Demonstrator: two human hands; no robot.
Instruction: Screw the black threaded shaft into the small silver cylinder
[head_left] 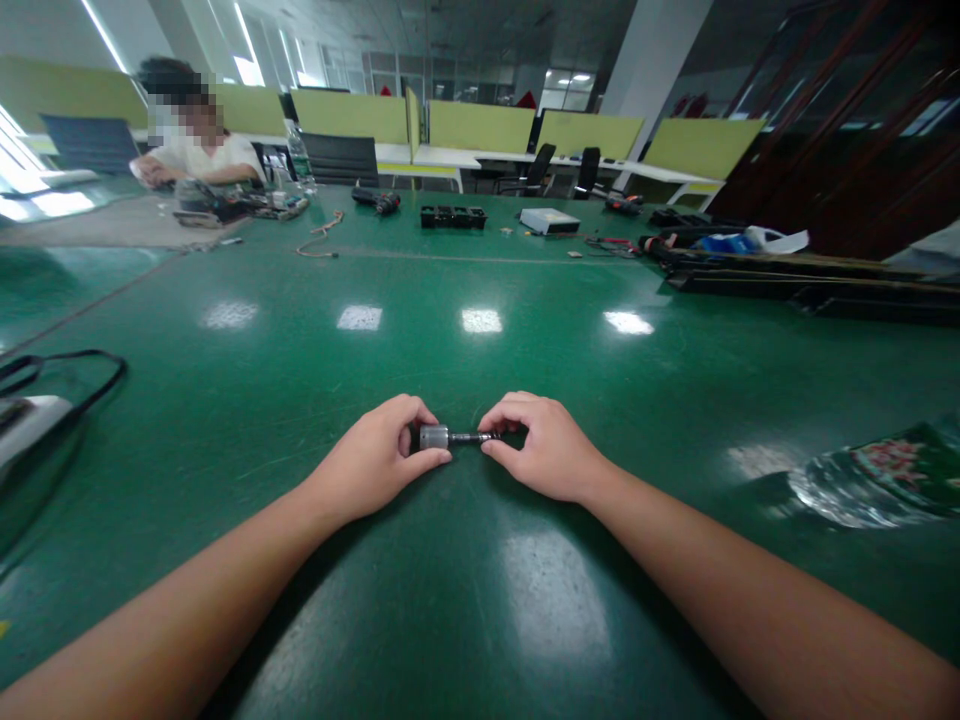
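A small metal piece (434,437) with a silver cylinder at its left and a thin dark shaft lies level between my hands, just over the green tabletop (465,560) or on it. Thumb and fingers of my left hand (386,450) close round the cylinder end. At the other end, my right hand (544,445) pinches the shaft tip between thumb and fingertips. Part of that tip is hidden by the fingers. What kind of part it is, I cannot make out.
A clear plastic bottle (877,480) lies at the right. White equipment with a black cable (105,365) is at the left edge. Farther back are a power drill (375,200), a black box-like part (453,217), a silver drive (550,221) and a seated person (217,155).
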